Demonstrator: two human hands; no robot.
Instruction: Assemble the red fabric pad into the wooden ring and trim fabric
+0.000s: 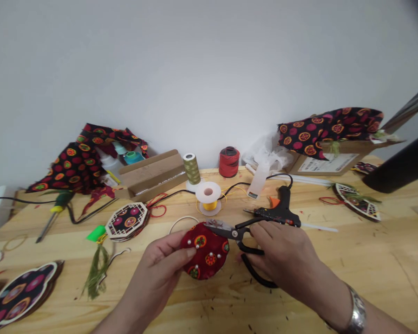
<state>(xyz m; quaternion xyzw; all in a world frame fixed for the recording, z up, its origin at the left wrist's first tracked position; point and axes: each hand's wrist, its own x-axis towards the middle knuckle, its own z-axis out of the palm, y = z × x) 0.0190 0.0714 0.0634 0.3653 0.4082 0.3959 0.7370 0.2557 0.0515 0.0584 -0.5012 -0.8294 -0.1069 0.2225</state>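
Between the thumb and fingers of my left hand [167, 262] is a round, dark red patterned fabric piece [209, 260] with several white beads or pinheads on its face. My right hand [282, 246] grips black-handled scissors [235, 233]. Their blades lie across the top edge of the fabric piece, where some whitish, crumpled material [219, 224] shows. I cannot tell whether the blades touch it. Behind the fabric piece, a pale ring [183, 219] lies on the table, partly hidden.
On the wooden table [362, 269] are a black glue gun [278, 211], a yellow thread spool [209, 197], a green thread cone [191, 169], and a red cord spool [229, 162]. Left are an octagonal ornament [127, 221] and a screwdriver [52, 215]. Patterned cloth [330, 130] drapes over a box [327, 162].
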